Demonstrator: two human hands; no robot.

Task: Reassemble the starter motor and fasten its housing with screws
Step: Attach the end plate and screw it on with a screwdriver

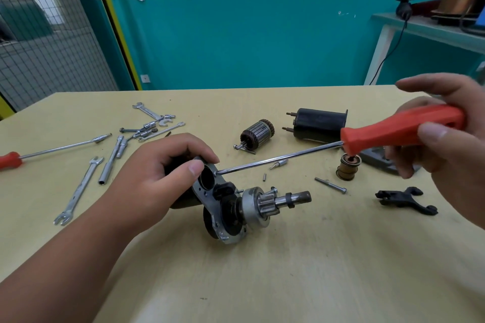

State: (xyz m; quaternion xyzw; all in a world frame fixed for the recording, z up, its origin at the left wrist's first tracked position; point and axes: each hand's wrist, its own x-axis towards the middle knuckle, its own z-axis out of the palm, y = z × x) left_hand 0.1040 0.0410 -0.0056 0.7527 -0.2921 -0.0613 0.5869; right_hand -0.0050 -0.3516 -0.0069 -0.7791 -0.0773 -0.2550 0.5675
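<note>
My left hand [160, 165] grips the top of the starter motor assembly [225, 207], which stands on the yellow table [315, 270] with its pinion gear and shaft [283, 200] pointing right. My right hand [446, 139] holds the red handle of a long screwdriver [401, 126]. Its steel shaft slants down to the left, and the tip sits on a screw [215, 173] in the grey housing plate beside a round opening. The armature [257, 132], a black cylindrical housing [319, 124], a brass-coloured solenoid part [347, 166], a black fork lever [406, 199] and a loose long bolt [330, 185] lie behind and to the right.
Several spanners, sockets and a tube wrench [112, 160] lie scattered at the left, with a second red-handled screwdriver [52, 151] near the table's left edge. A small bit [278, 164] and a pin [264, 177] lie near the shaft. A grey metal cover [380, 161] sits under my right hand.
</note>
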